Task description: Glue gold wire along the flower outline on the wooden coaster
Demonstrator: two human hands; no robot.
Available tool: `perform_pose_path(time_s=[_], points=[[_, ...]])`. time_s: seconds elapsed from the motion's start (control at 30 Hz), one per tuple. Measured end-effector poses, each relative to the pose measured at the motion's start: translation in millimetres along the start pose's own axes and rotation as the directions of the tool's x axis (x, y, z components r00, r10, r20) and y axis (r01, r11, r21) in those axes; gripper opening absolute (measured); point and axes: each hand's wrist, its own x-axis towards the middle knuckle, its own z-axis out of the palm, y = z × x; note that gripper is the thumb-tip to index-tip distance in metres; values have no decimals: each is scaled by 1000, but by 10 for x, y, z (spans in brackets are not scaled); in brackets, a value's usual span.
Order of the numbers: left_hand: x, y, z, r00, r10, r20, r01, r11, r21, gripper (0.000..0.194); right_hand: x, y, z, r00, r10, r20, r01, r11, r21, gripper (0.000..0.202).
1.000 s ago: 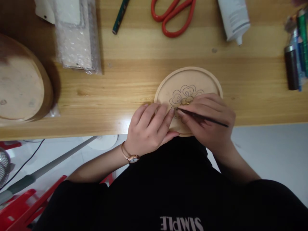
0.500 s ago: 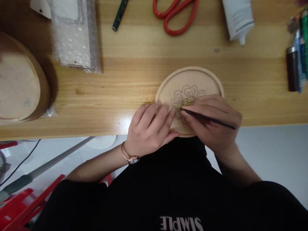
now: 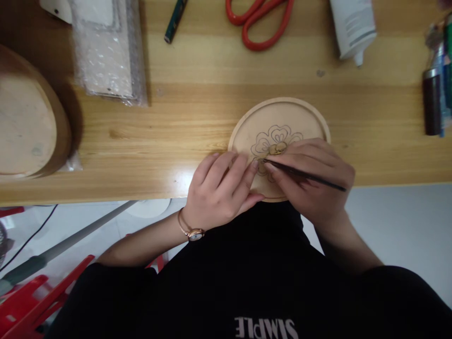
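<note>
A round wooden plate (image 3: 243, 127) with a raised rim lies at the table's near edge. A flower outline (image 3: 279, 133) is drawn on it in dark lines, with tan and gold-coloured patches at its centre. My left hand (image 3: 222, 188) grips the plate's left near side, fingers bent over its face and thumb along the near rim. My right hand (image 3: 318, 174) is closed around a slim dark pen-like tool (image 3: 310, 176), whose exact kind I cannot make out. The tool's tip touches or nearly touches the drawing close to my left fingertips. My right hand covers the flower's right part.
Red-handled scissors (image 3: 263, 44), a white tube (image 3: 355, 33) and a dark green stick (image 3: 175, 21) lie beyond the plate. Bubble-wrapped boards (image 3: 109, 61) and a round wooden container (image 3: 28, 117) stand left. Pens and a dark cylinder (image 3: 431, 101) are far right.
The view has shifted very slightly. Both hands keep their places on the plate and the tool, and the tool's tip stays at nearly the same spot.
</note>
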Motion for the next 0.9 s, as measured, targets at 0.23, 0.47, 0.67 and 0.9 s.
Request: perform_pose_path(time_s=[0.23,0.47,0.67,0.9], points=[[-10,1,10,1000,-4,-3,4,1000,-6,48,19,11,5,1000,-26,-10,26,999,20,20],[-7,-5,10,1000,-3,-13,3,1000,-21,48,40,17,5,999,-51,-12,51,998,20,20],[5,-19,-1,1000,7,0,-7,1000,-14,46,32,-4,0,999,-43,-1,43,999,-14,22],[-12,-8,-1,1000,-18,17,19,999,-50,43,21,-35,5,1000,-24,6,25,999,-48,20]])
